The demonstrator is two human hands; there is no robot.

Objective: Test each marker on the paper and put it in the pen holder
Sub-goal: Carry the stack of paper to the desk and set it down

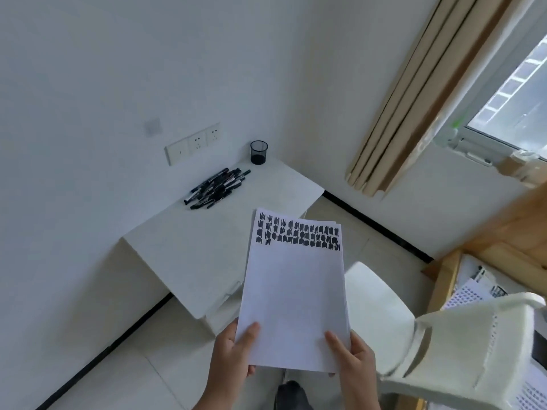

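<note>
White desk bears markers, pen holder.

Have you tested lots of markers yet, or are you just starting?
Just starting, it seems. The paper already has rows of black test scribbles along its top, but the pen holder looks empty and the markers all lie in a pile on the table. Right now the left hand and right hand hold the paper above the floor. Left: lay it down, test each marker, drop it in.
</note>
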